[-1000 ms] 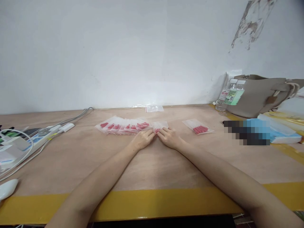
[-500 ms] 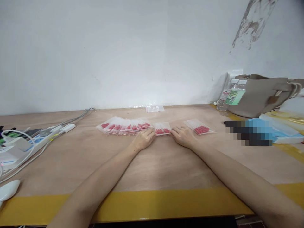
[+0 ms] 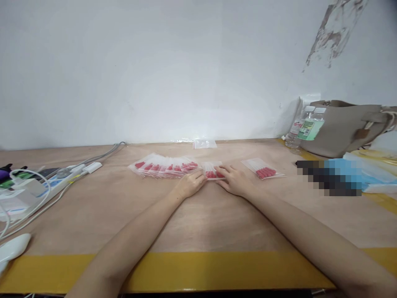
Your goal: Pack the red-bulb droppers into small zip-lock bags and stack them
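Note:
A small clear plastic bag (image 3: 211,169) with several slim red-ended sticks lies flat in front of me; their exact kind is too small to tell. Closed fingers of my left hand (image 3: 192,184) pinch its lower left corner. My right hand (image 3: 235,179) is open, fingers stretched over the bag's right side and the thumb apart near its lower edge. Left of it, a fanned row of similar bags (image 3: 164,166) overlaps, each with red pieces inside. One more filled bag (image 3: 263,169) rests to the right of my right hand.
An empty clear bag (image 3: 204,144) lies by the wall. To the left are a power strip (image 3: 66,176) with cables and a white object (image 3: 14,247). On the right stand bottles (image 3: 311,124) and a grey handbag (image 3: 341,128), with blue packaging (image 3: 372,174) before them.
My right hand has shifted from the bag's right edge onto its right side, its fingers spreading and thumb parting. My left hand stays at the left corner. The view has shifted slightly.

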`<action>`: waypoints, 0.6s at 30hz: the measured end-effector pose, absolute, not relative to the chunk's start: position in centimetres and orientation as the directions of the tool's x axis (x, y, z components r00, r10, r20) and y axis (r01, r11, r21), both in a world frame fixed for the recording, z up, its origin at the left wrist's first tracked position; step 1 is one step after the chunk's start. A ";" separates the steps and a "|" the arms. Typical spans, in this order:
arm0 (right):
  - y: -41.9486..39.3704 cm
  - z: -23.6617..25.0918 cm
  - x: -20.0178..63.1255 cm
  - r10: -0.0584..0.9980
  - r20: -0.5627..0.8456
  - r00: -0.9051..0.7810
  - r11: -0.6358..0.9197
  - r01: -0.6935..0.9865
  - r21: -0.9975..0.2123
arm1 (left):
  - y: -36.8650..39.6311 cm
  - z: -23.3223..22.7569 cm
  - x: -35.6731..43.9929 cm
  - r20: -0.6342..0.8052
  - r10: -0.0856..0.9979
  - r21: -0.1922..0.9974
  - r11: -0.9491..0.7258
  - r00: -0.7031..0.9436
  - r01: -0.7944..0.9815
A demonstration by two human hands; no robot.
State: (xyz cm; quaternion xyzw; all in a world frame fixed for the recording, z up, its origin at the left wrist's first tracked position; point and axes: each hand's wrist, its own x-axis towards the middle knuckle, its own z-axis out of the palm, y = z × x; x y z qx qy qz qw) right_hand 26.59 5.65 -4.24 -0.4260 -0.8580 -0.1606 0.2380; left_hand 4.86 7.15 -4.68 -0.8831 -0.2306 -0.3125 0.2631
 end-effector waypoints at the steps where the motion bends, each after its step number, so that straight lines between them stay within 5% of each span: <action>1: 5.7 -4.4 26.0 0.678 0.525 -0.515 0.576 0.816 0.057 | 7.0 -4.5 4.9 0.657 0.238 -0.324 -0.768 0.716 0.552; 5: 6.6 -5.0 25.6 0.718 0.493 -0.491 0.570 0.821 -0.013 | 6.6 -3.8 4.8 0.619 0.325 -0.308 -0.737 0.715 0.602; 11: 9.2 -4.1 31.1 0.643 0.735 -0.216 0.507 0.840 -0.196 | 7.4 -3.8 3.5 0.691 0.593 -0.188 -0.404 0.413 0.895; 18: 9.0 -5.2 39.6 0.677 0.727 -0.112 0.363 0.911 -0.197 | 8.0 -4.2 3.3 0.609 0.677 -0.151 -0.412 0.412 0.899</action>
